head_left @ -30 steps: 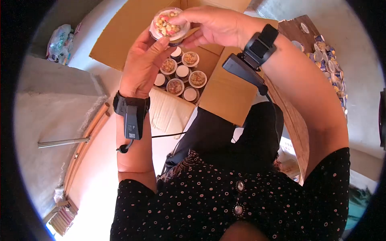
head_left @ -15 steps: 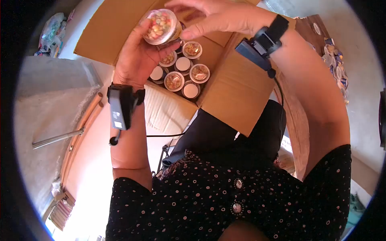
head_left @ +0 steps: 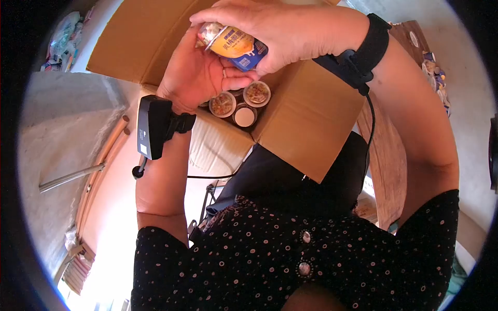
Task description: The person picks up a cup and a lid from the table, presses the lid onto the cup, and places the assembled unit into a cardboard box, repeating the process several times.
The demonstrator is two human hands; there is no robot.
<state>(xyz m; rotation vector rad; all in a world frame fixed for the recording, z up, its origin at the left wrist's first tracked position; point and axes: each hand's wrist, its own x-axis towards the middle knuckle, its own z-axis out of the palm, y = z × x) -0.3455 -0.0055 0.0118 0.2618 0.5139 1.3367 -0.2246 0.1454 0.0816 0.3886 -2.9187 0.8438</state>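
Note:
A snack cup (head_left: 237, 47) with a blue and yellow printed label lies tilted between my hands, its clear top full of small coloured pieces pointing left. My right hand (head_left: 282, 39) is wrapped round it, thumb along the base end and fingers over the upper side. Under and beside the cup, my left hand (head_left: 194, 78) has its palm turned up and its fingers stretched out, partly hidden by the cup. Below both hands, a cardboard box (head_left: 306, 109) holds several similar cups (head_left: 223, 104), some with clear tops, others showing a white round end (head_left: 245, 117).
Box flaps (head_left: 127, 44) stand out on the left and right. A wooden surface (head_left: 386, 176) is at the right, with a pile of cups or packets (head_left: 436, 78) beyond it. Plastic bags (head_left: 67, 39) lie at upper left. A cable hangs from each wrist device.
The cup has turned from showing its clear top to showing its printed side. My right hand has closed round it, while the left hand's fingers have loosened and opened out.

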